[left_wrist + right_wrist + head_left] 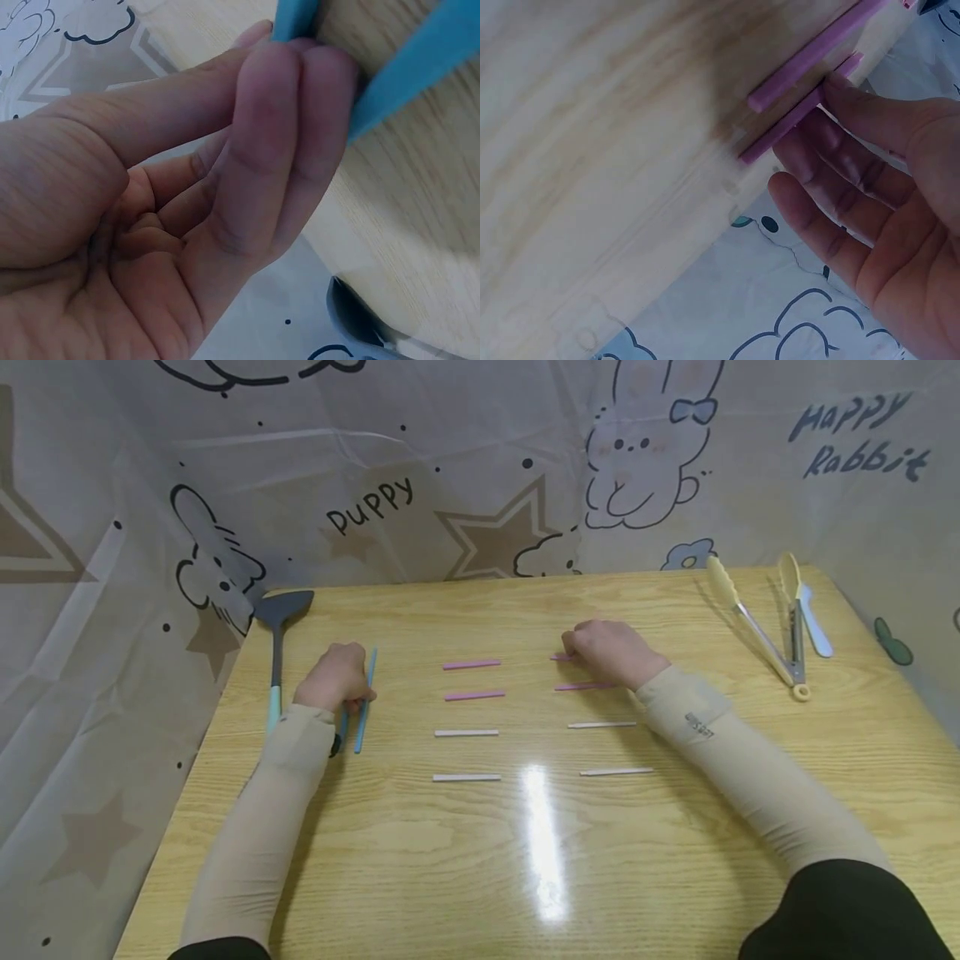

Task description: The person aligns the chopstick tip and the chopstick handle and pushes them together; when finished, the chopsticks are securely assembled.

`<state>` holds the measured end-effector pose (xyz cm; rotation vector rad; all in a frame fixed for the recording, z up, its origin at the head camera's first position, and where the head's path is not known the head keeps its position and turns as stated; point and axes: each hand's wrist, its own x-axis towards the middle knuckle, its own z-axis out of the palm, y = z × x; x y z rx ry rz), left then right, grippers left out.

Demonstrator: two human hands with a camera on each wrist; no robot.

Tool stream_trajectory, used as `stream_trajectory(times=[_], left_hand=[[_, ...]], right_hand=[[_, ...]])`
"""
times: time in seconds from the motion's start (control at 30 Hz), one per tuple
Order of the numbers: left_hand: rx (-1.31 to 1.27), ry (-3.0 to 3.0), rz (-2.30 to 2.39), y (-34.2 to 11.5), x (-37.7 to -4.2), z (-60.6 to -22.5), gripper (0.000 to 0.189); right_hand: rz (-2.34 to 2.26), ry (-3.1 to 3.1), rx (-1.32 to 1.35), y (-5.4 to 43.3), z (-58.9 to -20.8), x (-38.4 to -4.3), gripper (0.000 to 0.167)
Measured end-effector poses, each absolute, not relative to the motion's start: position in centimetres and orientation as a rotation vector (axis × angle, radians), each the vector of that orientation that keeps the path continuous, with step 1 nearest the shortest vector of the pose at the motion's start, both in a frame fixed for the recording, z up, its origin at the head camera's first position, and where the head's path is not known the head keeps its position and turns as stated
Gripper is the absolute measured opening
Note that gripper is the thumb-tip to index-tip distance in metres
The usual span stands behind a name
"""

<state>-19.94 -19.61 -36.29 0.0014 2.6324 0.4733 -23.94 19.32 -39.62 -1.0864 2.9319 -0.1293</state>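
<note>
My left hand (335, 678) is at the left of the table, thumb and fingertips pinching a blue stick (294, 19), mostly covered by the hand in the head view. Right beside it on the wood lies another blue stick (365, 706), slanting away from me. Farther right, my right hand (611, 652) has its thumb on one side and fingers on the other of a pink stick (799, 112), low over the table. A second pink stick (814, 56) lies parallel to that one, nearer me. Two more pink sticks (475, 696) lie between the hands.
Pale sticks (467, 733) lie in two columns nearer me. A dark spatula (283, 608) is at the far left, partly behind my left arm. Tongs (797, 635) and a light-blue utensil (817, 625) lie at the back right. A printed cloth (480, 468) hangs behind the table (420, 877).
</note>
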Motion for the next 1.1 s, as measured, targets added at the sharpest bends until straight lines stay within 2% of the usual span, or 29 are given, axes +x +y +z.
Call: stream_trajectory(times=[0.27, 0.5, 0.73, 1.1], left_hand=[[0.011, 2.636, 0.471, -20.0, -19.8, -36.2, 0.015], [0.168, 2.761, 0.457, -19.4, -19.7, -35.0, 0.032], [0.409, 2.883, 0.460, -15.7, -20.2, -33.8, 0.017], [0.739, 2.824, 0.384, -9.9, -22.1, -35.5, 0.027]], right_hand=[[-0.060, 2.919, -1.069, 19.4, -39.8, -24.0, 0.020], [-0.103, 2.922, -1.058, 19.6, -39.4, -24.0, 0.017], [-0.226, 2.959, -1.086, 19.3, -38.2, -23.7, 0.011], [-0.345, 2.980, -1.289, 18.9, -37.0, -22.9, 0.008]])
